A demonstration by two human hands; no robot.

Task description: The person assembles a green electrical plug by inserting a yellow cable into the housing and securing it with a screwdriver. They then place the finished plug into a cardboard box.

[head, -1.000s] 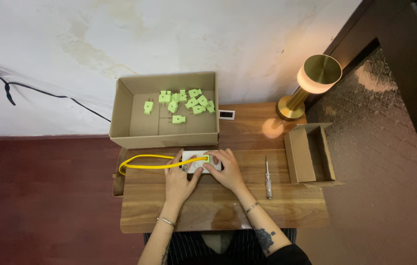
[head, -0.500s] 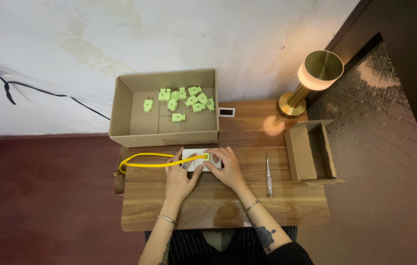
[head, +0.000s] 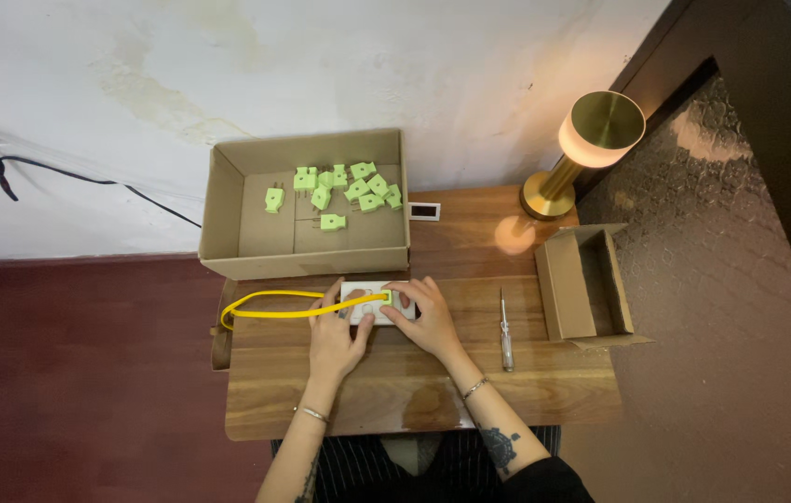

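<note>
White power strip [head: 375, 302] lies mid-frame on wooden table [head: 414, 391], w/ yellow cord [head: 274, 305] running left. Left hand [head: 338, 337] fingers curl onto its left end; right hand [head: 428, 315] fingers rest bent on its right end. Behind: whitish stained wall [head: 321, 65]; dark red floor [head: 79, 373] at left.

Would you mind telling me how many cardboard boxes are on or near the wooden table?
2. The large cardboard box sits at the table's far left edge, against the wall, holding green plugs. The small cardboard box lies open at the table's right end, near the lamp.
</note>
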